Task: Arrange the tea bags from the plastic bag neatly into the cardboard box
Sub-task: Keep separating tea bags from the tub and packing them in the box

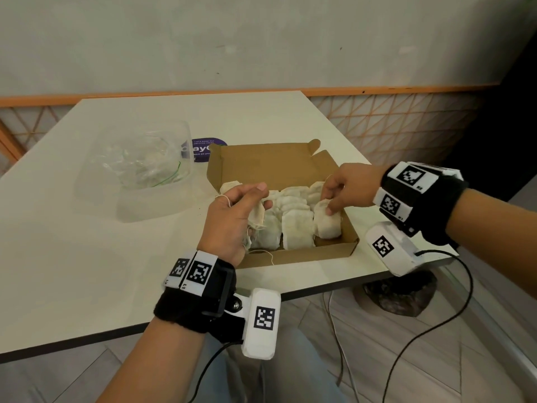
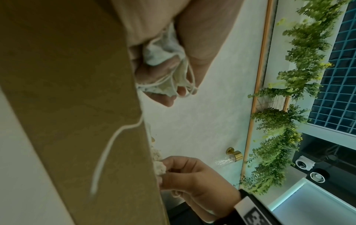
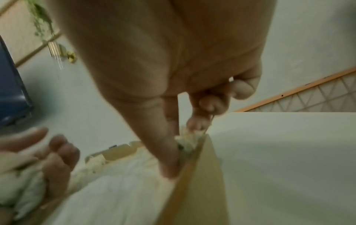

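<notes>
The open cardboard box [image 1: 305, 255] lies at the table's near right, with several tea bags [image 1: 296, 226] in rows inside. My left hand [image 1: 257, 200] hovers over the box's left part and grips a bunch of tea bags [image 1: 257, 216] with loose strings; the bunch [image 2: 165, 71] also shows in the left wrist view. My right hand [image 1: 331, 200] reaches in at the box's right side and pinches a tea bag [image 1: 327, 225] in the right column. In the right wrist view that tea bag [image 3: 187, 137] sits between thumb and finger against the box wall [image 3: 194, 190].
The crumpled clear plastic bag [image 1: 139, 170] lies left of the box, and I cannot tell what is in it. A purple sticker [image 1: 205, 149] sits behind the box. The table's near edge [image 1: 334, 287] runs just below the box; cables hang beneath.
</notes>
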Demonstrator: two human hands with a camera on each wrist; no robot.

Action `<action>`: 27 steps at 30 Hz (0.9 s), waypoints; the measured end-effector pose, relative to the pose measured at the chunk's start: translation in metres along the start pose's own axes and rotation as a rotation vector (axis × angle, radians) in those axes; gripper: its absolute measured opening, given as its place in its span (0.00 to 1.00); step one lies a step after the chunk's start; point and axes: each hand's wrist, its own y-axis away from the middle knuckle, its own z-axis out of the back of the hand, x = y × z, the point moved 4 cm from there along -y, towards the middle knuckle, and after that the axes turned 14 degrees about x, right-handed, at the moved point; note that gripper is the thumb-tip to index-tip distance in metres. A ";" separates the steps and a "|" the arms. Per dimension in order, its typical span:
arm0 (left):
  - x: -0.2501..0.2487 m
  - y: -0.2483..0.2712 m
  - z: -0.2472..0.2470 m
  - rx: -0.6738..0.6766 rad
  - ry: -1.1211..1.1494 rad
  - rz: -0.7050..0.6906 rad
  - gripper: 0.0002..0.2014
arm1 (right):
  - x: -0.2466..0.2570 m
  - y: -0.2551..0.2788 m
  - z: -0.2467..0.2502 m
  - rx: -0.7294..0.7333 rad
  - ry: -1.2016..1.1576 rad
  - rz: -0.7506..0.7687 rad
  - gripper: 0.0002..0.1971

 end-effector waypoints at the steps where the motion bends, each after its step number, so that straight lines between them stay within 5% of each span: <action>1: 0.000 0.000 0.000 0.000 -0.004 0.005 0.01 | 0.000 -0.004 0.001 -0.020 0.017 -0.015 0.13; 9: -0.002 0.002 -0.001 0.011 -0.029 0.016 0.02 | 0.000 -0.011 0.008 -0.200 0.061 -0.047 0.16; 15: -0.003 0.004 -0.003 0.020 -0.034 0.019 0.03 | 0.006 0.006 0.010 -0.247 0.033 0.080 0.09; 17: -0.003 0.004 -0.003 0.022 -0.033 0.018 0.03 | 0.012 0.017 0.010 -0.193 0.093 0.109 0.05; 22: -0.002 0.003 -0.002 0.025 0.000 0.012 0.03 | 0.025 0.028 -0.018 0.118 0.233 0.122 0.15; 27: -0.002 0.003 -0.003 0.042 0.005 0.010 0.04 | 0.028 0.020 -0.019 0.123 0.331 0.083 0.16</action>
